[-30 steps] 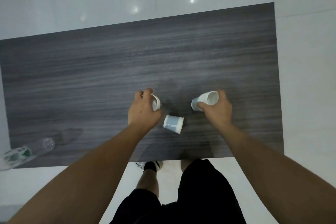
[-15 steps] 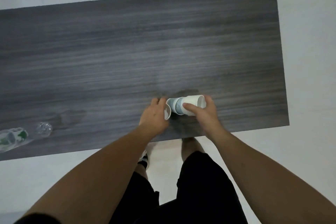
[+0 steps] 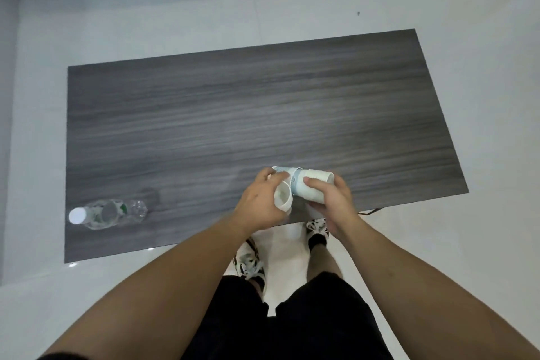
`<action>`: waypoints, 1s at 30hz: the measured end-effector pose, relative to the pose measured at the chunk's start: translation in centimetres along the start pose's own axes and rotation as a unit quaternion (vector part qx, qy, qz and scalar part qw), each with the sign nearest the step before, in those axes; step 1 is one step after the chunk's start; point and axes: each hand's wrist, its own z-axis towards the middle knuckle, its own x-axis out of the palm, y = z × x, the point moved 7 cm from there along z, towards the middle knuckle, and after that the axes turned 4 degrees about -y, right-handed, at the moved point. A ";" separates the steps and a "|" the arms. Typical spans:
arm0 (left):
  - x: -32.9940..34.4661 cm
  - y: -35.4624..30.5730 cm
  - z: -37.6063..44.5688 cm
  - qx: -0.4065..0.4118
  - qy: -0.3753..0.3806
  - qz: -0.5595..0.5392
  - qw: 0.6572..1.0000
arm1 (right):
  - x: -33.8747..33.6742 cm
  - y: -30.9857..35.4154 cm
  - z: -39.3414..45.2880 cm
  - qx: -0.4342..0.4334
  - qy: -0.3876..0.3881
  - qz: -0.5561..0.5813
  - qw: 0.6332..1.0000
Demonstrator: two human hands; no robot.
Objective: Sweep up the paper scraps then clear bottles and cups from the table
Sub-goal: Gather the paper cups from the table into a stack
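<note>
Dark grey wood-grain table point(image 3: 263, 114) fills the middle of the head view, standing on a pale glossy floor point(image 3: 482, 126).

Hands: both are held together over the near edge of the table, right of centre. Left hand point(image 3: 260, 206) grips a white paper cup point(image 3: 283, 195); the cup's open mouth faces the camera, and the fingers are curled round its far side with the thumb on the near side. Right hand point(image 3: 331, 199) grips a nested pair point(image 3: 306, 185) of cups lying roughly horizontal: a white outer cup with its rim toward the right, and a cup with a blue-grey printed band projecting from its left end. Thumb lies on the near wall of the white cup; fingers wrap the far side and are mostly hidden. The left hand's cup touches or overlaps the left end of the nested pair; cannot tell whether it is partly slid on or only pressed against it. All three cups are off the tabletop, in the hands.

Bottle point(image 3: 108, 213): clear plastic, white cap, green-and-white label, lying on its side at the near-left corner of the table, cap pointing left toward the edge. It is well apart from both hands.

Below the table edge: black shorts point(image 3: 292, 316) and two patterned sneakers point(image 3: 251, 263) on the floor.
</note>
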 end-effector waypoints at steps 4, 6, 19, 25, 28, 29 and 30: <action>-2.3 -3.4 -1.2 0.030 0.000 0.006 1.000 | 0.2 0.9 -3.0 0.062 0.021 0.120 0.991; -3.3 -6.3 -1.1 0.054 -0.006 0.005 0.999 | -0.5 2.2 -4.3 0.073 0.039 0.169 0.982; -0.1 -36.6 1.5 0.257 0.022 0.092 0.962 | -22.2 16.7 -8.5 -0.057 0.010 0.389 0.919; 5.6 -48.7 1.0 0.290 0.017 0.140 0.947 | -36.6 23.2 -11.8 -0.177 -0.049 0.361 0.914; 6.5 -50.0 1.4 0.263 -0.006 0.169 0.950 | -40.1 26.7 -14.1 -0.257 -0.082 0.279 0.922; 6.6 -50.5 1.4 0.264 -0.008 0.166 0.950 | -40.4 27.7 -14.7 -0.274 -0.078 0.239 0.928; 6.7 -50.7 1.4 0.265 -0.009 0.159 0.951 | -40.1 28.3 -15.1 -0.285 -0.071 0.202 0.934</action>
